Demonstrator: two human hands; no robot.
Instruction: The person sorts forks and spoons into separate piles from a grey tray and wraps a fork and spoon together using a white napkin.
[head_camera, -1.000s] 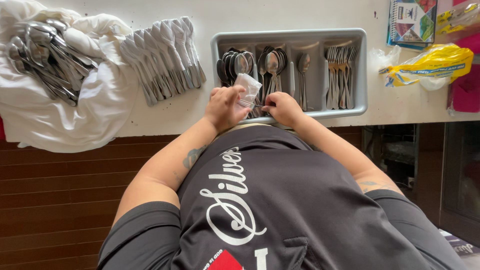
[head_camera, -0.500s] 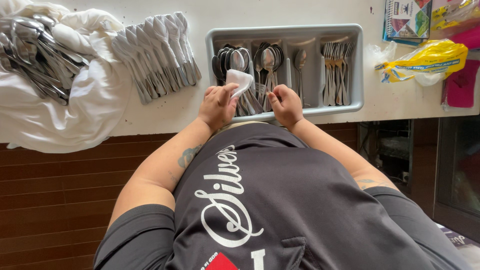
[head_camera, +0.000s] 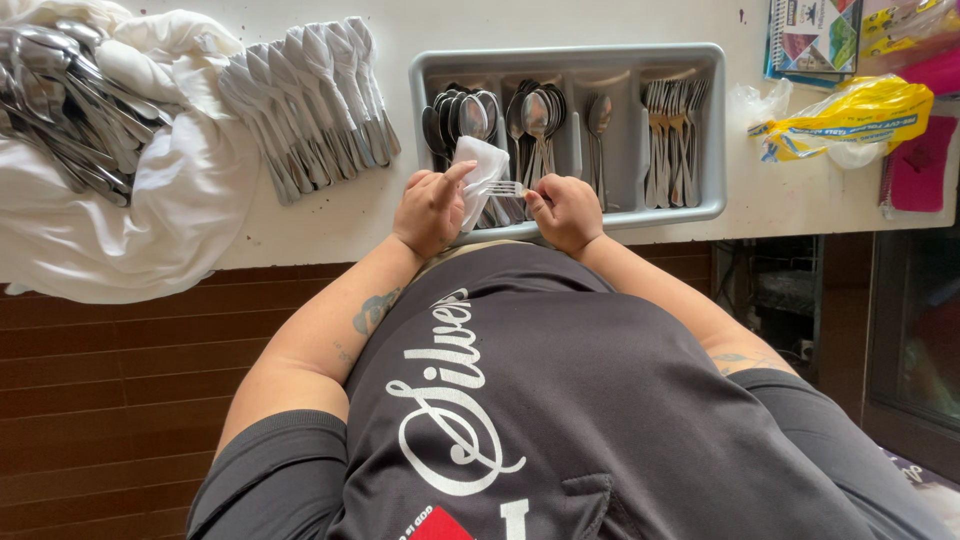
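The slim metal fork (head_camera: 507, 188) lies crosswise between your hands, tines toward the soft white cloth (head_camera: 480, 178) pinched in your left hand (head_camera: 432, 210). Your right hand (head_camera: 566, 211) grips its handle above the grey cutlery tray (head_camera: 712, 125).

- A restaurant or catering back-of-house station, judging by the volume of cutlery laid out on the pale white surface (head_camera: 560, 22).
- A grey plastic cutlery tray with several compartments (head_camera: 713, 130) holds sorted metal spoons and forks.
- A row of silver table knives (head_camera: 305, 100) lies fanned beside it.
- More loose steel cutlery sits heaped on a crumpled white cloth (head_camera: 120, 215), with dark wood panelling (head_camera: 120, 400) below the surface.
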